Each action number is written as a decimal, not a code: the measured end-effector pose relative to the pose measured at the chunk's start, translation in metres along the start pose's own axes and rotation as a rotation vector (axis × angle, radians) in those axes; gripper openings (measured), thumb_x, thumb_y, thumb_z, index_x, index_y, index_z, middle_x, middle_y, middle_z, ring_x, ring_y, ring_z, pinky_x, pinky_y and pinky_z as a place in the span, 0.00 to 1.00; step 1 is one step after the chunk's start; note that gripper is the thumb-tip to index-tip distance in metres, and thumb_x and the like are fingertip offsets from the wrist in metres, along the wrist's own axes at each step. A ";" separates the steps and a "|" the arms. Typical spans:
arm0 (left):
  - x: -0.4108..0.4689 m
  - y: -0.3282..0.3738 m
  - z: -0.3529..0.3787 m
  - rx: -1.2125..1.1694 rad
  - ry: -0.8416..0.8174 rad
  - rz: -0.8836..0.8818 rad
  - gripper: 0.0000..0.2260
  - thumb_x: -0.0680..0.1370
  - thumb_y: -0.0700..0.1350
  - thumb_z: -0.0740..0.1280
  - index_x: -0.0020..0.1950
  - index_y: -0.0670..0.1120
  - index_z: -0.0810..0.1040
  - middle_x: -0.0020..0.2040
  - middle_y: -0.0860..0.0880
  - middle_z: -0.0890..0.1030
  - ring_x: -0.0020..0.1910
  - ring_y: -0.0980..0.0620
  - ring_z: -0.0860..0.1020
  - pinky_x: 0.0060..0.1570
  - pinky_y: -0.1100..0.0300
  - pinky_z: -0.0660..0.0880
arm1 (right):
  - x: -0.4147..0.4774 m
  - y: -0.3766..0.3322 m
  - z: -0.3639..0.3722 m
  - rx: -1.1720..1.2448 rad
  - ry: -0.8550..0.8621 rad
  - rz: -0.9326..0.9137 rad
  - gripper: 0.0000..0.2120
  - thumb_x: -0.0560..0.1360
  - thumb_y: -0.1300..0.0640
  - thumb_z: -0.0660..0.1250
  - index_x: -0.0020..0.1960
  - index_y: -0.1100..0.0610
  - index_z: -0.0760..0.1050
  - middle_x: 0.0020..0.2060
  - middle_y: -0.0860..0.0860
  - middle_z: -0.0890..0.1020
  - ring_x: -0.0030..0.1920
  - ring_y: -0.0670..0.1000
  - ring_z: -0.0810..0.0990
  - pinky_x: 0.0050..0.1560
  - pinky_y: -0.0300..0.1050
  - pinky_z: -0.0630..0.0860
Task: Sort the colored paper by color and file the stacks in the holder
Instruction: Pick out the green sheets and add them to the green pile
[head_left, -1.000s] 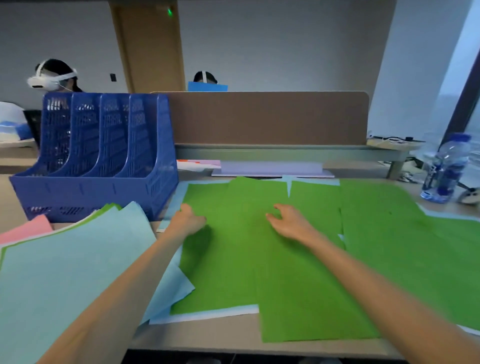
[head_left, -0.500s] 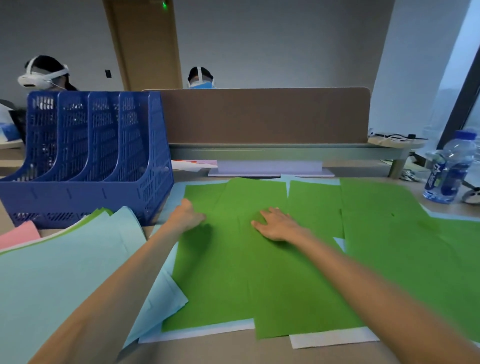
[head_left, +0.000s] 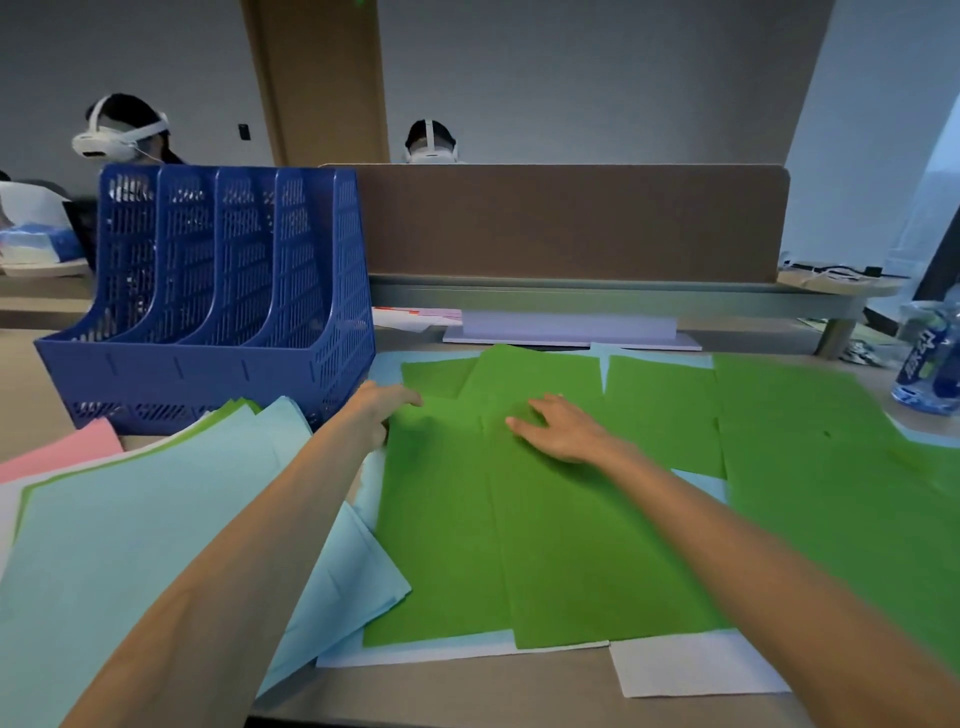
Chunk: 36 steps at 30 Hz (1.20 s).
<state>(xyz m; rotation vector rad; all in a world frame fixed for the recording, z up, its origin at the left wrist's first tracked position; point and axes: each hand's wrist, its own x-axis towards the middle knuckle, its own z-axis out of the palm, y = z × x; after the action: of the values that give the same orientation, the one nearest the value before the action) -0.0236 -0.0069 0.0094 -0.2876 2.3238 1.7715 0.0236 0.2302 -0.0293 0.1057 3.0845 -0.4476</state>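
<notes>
Green sheets (head_left: 545, 545) are lying overlapped across the middle and right of the tabletop (head_left: 467, 696), with light blue paper and white sheets (head_left: 691, 670) peeking out under their edges. The right hand (head_left: 561, 426) is resting flat on top of the green paper near its far end, fingers straight and spread, its grip apart and holding nothing. The left hand (head_left: 382, 410) is sitting at the left edge of the leftmost green sheet, thumb lying on the paper. Its other fingers are hiding below the hand, so whether that grip is pinching the sheet cannot be told.

To the left a fanned pile of light blue sheets (head_left: 130, 545) is overlapping the green ones, with a green edge and a pink sheet (head_left: 57, 452) showing beneath it at the far left. The blue file holder (head_left: 208, 374) is standing upright behind this pile, just beside the left hand.

A lilac stack (head_left: 566, 330) is lying along the brown divider panel (head_left: 571, 223), and a water bottle (head_left: 930, 364) is standing at the far right — two people in headsets are sitting beyond the divider
</notes>
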 end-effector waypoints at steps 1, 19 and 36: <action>0.000 0.001 -0.001 -0.024 -0.012 -0.013 0.34 0.72 0.37 0.72 0.73 0.41 0.59 0.70 0.39 0.65 0.67 0.39 0.68 0.65 0.45 0.69 | -0.003 0.003 -0.004 -0.022 -0.008 -0.011 0.42 0.73 0.27 0.52 0.78 0.52 0.54 0.78 0.55 0.53 0.77 0.56 0.52 0.75 0.58 0.53; 0.008 -0.005 0.019 0.169 -0.099 0.045 0.24 0.76 0.40 0.69 0.68 0.38 0.63 0.61 0.39 0.74 0.59 0.41 0.76 0.60 0.45 0.75 | -0.005 0.047 -0.014 -0.207 -0.187 0.211 0.51 0.63 0.18 0.45 0.78 0.44 0.41 0.78 0.53 0.40 0.77 0.58 0.40 0.73 0.68 0.42; 0.031 0.004 0.078 -0.047 0.107 0.182 0.12 0.77 0.41 0.68 0.60 0.41 0.76 0.55 0.43 0.80 0.50 0.45 0.77 0.51 0.55 0.74 | -0.015 0.076 -0.019 -0.138 -0.058 0.375 0.46 0.70 0.23 0.47 0.79 0.47 0.46 0.78 0.59 0.44 0.77 0.63 0.44 0.74 0.65 0.45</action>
<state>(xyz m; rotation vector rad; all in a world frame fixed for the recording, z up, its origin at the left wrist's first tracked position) -0.0513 0.0680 -0.0155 -0.1882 2.4550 1.9415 0.0437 0.3068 -0.0323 0.6392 2.9272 -0.2155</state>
